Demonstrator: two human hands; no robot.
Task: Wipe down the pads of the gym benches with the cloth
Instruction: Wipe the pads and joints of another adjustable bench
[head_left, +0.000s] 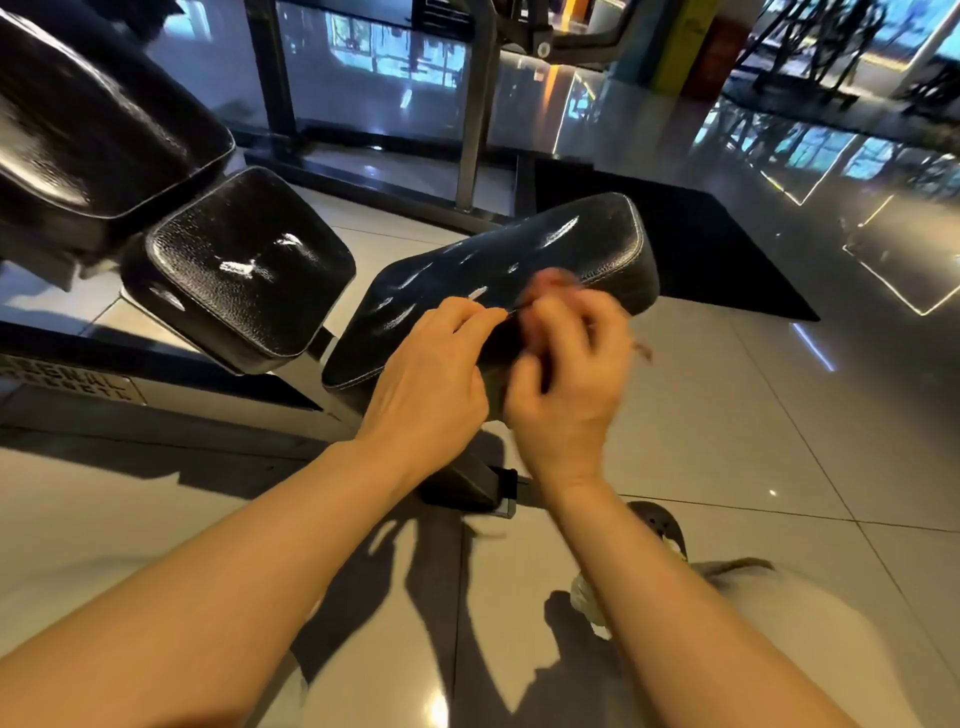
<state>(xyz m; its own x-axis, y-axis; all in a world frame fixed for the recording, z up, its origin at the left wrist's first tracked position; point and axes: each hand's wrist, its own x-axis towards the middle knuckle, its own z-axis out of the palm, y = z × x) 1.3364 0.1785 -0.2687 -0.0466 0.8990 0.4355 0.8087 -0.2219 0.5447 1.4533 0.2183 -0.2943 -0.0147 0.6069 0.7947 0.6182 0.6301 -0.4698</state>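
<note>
From the head camera, the thing you most need to see is the hardest to read: the reddish-brown cloth (545, 291) is a motion-blurred smear just beyond your right hand (563, 374), with a dark frayed scrap showing past the outer edge of that hand. Most of it is covered by your fingers, so its shape and folds cannot be made out. Your right hand's fingers are curled around it, blurred as well. Your left hand (431, 374) sits just beside the right one, thumb and forefinger pinched together at what looks like a thin edge of the same cloth, though that is too fine to be sure of.

Both hands rest over the near end of the glossy black leather seat pad (498, 270), which tilts upward away from your knuckles. Beyond your left hand lies a second black textured pad (244, 270), and farther left the large black backrest pad (93, 130) is cut off by the frame edge. Both forearms reach forward, bare, above the pale tiled floor (727, 441).
</note>
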